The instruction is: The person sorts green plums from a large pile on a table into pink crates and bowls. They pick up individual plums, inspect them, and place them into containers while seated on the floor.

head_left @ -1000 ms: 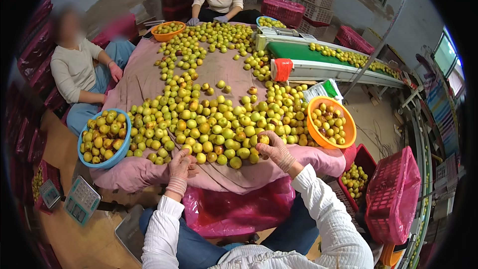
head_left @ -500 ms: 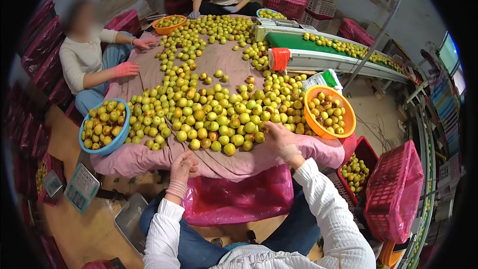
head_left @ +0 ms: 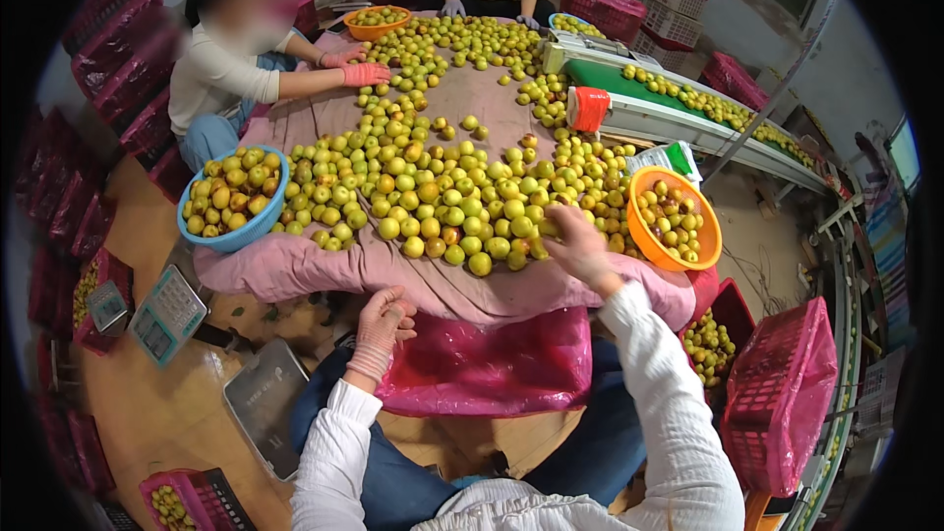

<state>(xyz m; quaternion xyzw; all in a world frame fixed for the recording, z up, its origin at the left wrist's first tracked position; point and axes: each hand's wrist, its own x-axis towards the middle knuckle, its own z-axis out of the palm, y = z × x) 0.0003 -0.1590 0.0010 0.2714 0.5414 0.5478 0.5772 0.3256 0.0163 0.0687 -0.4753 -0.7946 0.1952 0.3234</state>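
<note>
Green-yellow jujubes (head_left: pixel 462 192), some with brown patches, lie heaped on a pink cloth (head_left: pixel 462 290) over the table. My right hand (head_left: pixel 582 248), in a thin pale glove, is at the heap's near right edge, its fingers curled round a jujube (head_left: pixel 549 227) that they partly cover. Gloved likewise, my left hand (head_left: pixel 383 326) hangs in front of the table's near edge with its fingers curled in; whatever is inside them is hidden. Below the cloth, between my knees, is a crate lined with pink plastic (head_left: pixel 492 369).
A blue basket (head_left: pixel 228 234) of jujubes stands at the left, an orange basket (head_left: pixel 678 254) at the right. Two co-workers sit at the table's left and far sides. A green conveyor (head_left: pixel 649 96) carries jujubes at the far right. Scales (head_left: pixel 169 315) stand at the left; pink-lined crates (head_left: pixel 782 398) at the right.
The whole view has shifted, and the table now appears farther right and higher. The left co-worker's gloved hands have moved onto the jujubes. My right hand stays by the heap's near edge.
</note>
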